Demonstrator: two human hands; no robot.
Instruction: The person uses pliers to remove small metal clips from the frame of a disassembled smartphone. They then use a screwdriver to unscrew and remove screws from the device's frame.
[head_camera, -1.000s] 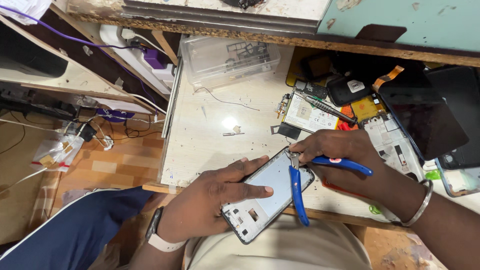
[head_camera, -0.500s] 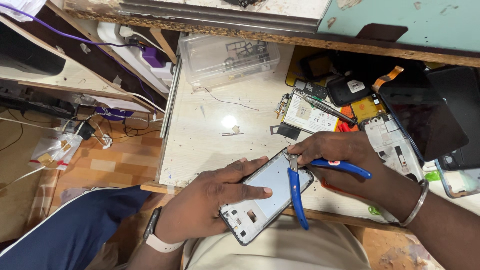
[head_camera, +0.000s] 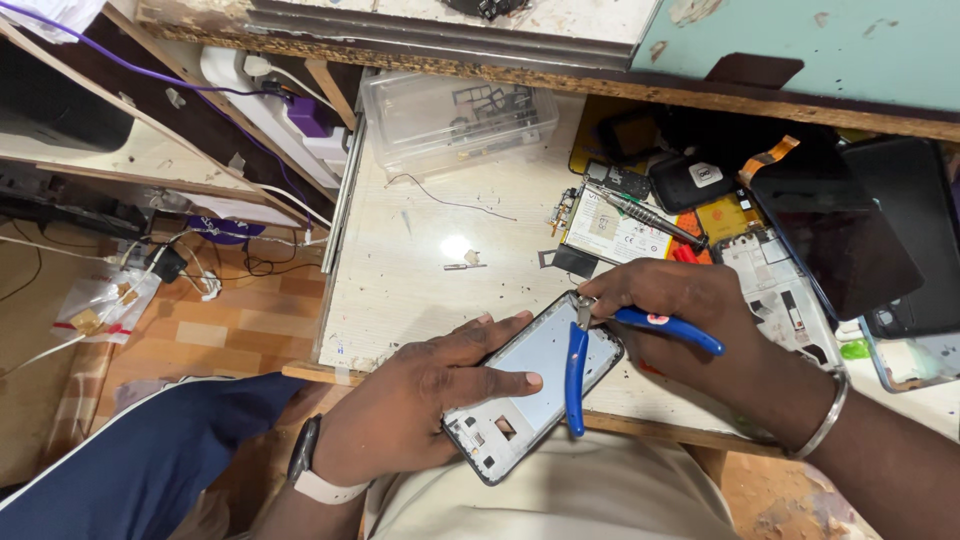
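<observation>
A bare phone frame (head_camera: 535, 390) is held tilted at the lower centre of the frame, over the desk edge (head_camera: 400, 300). It is gripped by the left hand (head_camera: 420, 410), fingers laid across its face. Blue-handled cutters (head_camera: 590, 345) are clasped in the right hand (head_camera: 690, 320), tips at the frame's top edge. Behind, a screwdriver (head_camera: 645, 215), dark screens (head_camera: 850, 230) and a clear plastic box (head_camera: 455, 125) are crowded at upper right.

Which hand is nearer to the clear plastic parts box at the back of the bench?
Left. The left hand on the phone frame lies below the clear box; the right hand, holding blue-handled cutters, sits farther right.
</observation>
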